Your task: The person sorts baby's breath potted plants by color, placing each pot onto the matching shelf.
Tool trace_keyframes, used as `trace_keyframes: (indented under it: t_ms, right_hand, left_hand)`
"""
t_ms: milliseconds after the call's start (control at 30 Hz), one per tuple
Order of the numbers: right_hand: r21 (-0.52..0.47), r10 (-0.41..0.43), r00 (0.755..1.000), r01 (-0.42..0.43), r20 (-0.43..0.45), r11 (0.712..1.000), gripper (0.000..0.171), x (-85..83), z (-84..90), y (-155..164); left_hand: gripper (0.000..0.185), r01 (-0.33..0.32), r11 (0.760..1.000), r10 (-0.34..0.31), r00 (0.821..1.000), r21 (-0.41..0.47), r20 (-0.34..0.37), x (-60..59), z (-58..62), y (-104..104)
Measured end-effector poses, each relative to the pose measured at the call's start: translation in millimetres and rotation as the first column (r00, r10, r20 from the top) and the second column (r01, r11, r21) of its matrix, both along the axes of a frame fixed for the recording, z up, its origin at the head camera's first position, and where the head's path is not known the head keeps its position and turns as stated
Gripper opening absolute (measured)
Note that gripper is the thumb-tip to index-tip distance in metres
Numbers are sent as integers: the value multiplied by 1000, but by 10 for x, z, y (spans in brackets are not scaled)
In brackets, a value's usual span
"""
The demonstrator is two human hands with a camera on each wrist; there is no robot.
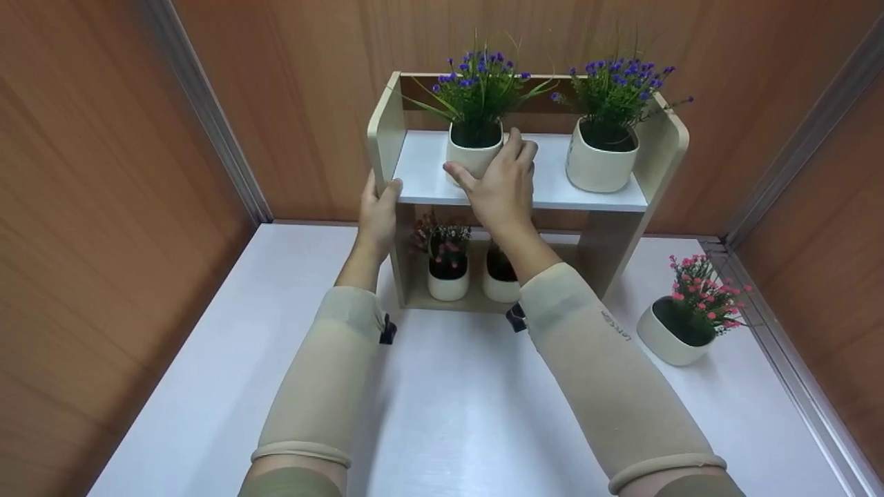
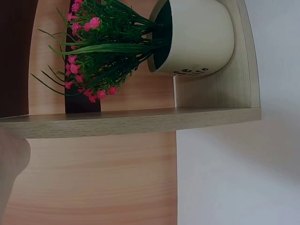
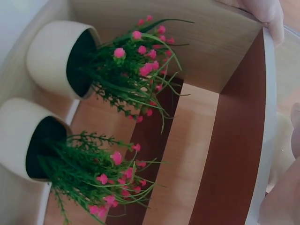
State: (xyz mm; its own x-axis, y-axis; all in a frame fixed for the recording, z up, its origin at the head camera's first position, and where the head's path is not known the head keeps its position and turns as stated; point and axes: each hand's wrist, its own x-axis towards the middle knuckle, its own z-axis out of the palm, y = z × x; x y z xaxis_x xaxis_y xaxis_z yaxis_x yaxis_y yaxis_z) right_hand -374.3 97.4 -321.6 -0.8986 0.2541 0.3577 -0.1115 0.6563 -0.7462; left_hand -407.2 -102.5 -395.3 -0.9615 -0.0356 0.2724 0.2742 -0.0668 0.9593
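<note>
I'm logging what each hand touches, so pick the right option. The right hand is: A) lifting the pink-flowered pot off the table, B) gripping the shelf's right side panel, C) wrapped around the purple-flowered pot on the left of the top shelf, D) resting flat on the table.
C: the right hand curls its fingers round the left purple-flowered pot on the top shelf.

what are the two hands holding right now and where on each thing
The right hand grips the cream pot of purple flowers by its side wall; the left hand holds the light wooden shelf unit at its left side panel's front edge.
</note>
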Motion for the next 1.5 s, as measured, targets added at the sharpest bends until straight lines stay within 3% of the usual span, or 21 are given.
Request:
trace_keyframes:
  t_ms: [300,500,700,900,1100,1200,1367,1500]
  right_hand:
    - [-122,51,991,-66,-122,990,103,199,-135,164]
    - [-162,119,962,-161,-244,974,93,500,-331,309]
    - [-265,103,937,-198,-335,944,85,909,-538,519]
    - [-293,43,922,-166,-384,942,77,1310,-883,848]
    - [-338,-45,932,-84,-359,938,72,1666,-1239,1171]
    - [-349,-102,924,-36,-369,937,73,1836,-1344,1328]
    - [-384,-193,888,20,-417,923,78,2062,-1467,1580]
    - [-394,-266,878,97,-399,914,80,2206,-1541,1794]
  left_hand:
    - [67,13,1000,-13,1000,5,6,-14,-1,8]
    - [65,7,1000,-7,1000,4,-3,-6,1,1]
    - [66,-17,1000,17,1000,3,0,1,21,-20]
    - [67,4,1000,-4,1000,24,2,-15,6,10]
    - [67,-3,999,3,1000,50,-1,-10,13,20]
    - [68,3,999,-3,1000,53,4,-3,22,22]
    - [70,21,999,-21,1000,36,6,5,12,3]
    - [69,23,999,-23,1000,25,2,6,-7,-4]
